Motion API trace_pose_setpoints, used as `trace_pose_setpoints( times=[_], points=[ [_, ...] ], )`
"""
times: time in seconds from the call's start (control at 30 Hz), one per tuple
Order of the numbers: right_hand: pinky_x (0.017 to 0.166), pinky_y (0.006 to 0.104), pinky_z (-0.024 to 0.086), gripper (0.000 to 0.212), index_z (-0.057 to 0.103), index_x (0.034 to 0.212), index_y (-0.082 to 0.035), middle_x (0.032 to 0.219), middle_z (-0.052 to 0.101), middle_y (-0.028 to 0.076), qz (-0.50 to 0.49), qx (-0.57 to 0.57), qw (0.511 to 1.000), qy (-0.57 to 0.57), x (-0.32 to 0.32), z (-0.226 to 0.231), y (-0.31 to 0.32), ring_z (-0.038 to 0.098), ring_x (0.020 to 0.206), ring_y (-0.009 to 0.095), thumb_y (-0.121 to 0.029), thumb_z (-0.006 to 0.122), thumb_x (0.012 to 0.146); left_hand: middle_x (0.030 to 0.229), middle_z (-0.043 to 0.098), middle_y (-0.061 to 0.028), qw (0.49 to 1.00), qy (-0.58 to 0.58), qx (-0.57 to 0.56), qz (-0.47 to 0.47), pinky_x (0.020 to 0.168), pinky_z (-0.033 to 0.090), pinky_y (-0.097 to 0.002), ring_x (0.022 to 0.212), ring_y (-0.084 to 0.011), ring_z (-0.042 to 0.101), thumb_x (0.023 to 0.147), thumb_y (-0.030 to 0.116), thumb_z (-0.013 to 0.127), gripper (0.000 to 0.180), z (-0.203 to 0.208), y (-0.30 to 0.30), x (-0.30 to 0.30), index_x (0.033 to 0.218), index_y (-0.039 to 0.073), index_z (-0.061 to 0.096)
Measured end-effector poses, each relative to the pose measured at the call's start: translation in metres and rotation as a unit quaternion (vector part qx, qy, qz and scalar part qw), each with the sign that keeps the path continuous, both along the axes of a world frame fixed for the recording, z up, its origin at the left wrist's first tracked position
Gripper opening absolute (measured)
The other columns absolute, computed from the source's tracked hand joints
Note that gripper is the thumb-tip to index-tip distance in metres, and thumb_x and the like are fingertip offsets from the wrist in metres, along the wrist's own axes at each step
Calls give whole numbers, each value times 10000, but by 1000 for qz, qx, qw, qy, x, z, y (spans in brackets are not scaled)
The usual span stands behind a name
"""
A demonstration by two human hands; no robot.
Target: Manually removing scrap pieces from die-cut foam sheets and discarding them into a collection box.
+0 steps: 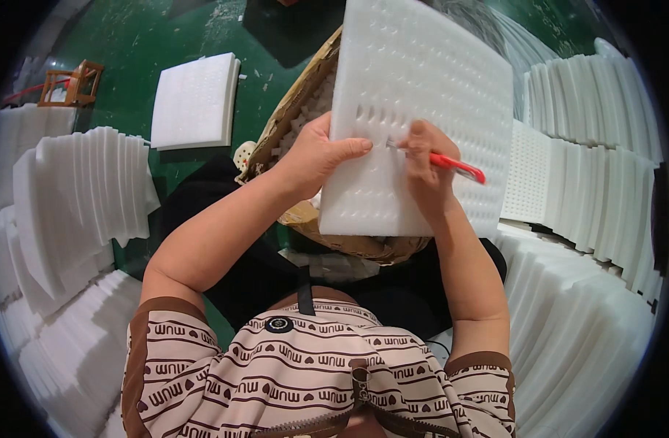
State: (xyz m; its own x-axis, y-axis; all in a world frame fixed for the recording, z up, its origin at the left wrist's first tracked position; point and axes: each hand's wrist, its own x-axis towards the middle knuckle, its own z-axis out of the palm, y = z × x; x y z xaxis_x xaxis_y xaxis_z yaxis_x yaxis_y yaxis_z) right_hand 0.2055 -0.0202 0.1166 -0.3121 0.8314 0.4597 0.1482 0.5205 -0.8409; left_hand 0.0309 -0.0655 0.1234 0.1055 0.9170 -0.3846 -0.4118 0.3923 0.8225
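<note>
Head view: the left hand [316, 157] is clamped on the left edge of a white perforated foam sheet [422, 80], thumb laid across its face. Just right of it, the right hand [426, 164] is closed around a red-handled tool [458, 168], its tip pressed into the sheet's row of slots between the two hands. Under both hands sits a cardboard box [291, 109] of foam bits. Stacks of foam sheets [86, 190] stand well left of the left hand.
</note>
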Motion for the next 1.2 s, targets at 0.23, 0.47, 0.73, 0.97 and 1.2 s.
trace_pose_setpoints(
  times=[0.23, 0.47, 0.73, 0.97, 1.2],
  points=[
    [544, 246, 324, 265, 513, 658, -22, 632, 454, 25, -3, -54, 997, 54, -1, 8, -3, 366, 556, 126, -59, 432, 907, 962, 621, -128, 1000, -5, -6, -25, 718, 519, -284, 815, -169, 596, 759, 19, 644, 405, 3, 0, 3, 1145, 10, 520],
    [533, 253, 339, 252, 513, 666, -20, 624, 470, 31, -4, -24, 1000, 6, -3, 5, -5, 379, 546, 131, -60, 454, 909, 1040, 617, -136, 999, -10, 17, -43, 796, 517, -325, 885, -203, 606, 742, 46, 715, 533, -2, -3, -2, 1219, 31, 477],
    [519, 243, 326, 239, 521, 655, -30, 605, 455, 36, 2, 130, 991, -30, -19, 2, -2, 373, 542, 130, -53, 497, 891, 1074, 599, -131, 997, 15, 61, -54, 803, 506, -311, 912, -197, 589, 740, 21, 701, 583, -2, -7, 8, 1261, 40, 440],
    [534, 245, 323, 232, 517, 686, -32, 619, 453, 26, 15, -67, 995, 67, -10, 14, -8, 363, 555, 127, -71, 438, 901, 1086, 590, -124, 998, -22, 39, -46, 812, 493, -307, 919, -195, 583, 737, 6, 676, 601, -5, -3, 4, 1278, 59, 420],
    [487, 301, 312, 238, 445, 608, -66, 578, 411, 43, 23, 194, 976, -97, -27, 6, 0, 342, 504, 187, -7, 511, 829, 1149, 551, -120, 972, 179, 139, -66, 854, 462, -305, 990, -189, 532, 748, 30, 585, 590, 2, -5, 11, 1306, 61, 397]
  ],
)
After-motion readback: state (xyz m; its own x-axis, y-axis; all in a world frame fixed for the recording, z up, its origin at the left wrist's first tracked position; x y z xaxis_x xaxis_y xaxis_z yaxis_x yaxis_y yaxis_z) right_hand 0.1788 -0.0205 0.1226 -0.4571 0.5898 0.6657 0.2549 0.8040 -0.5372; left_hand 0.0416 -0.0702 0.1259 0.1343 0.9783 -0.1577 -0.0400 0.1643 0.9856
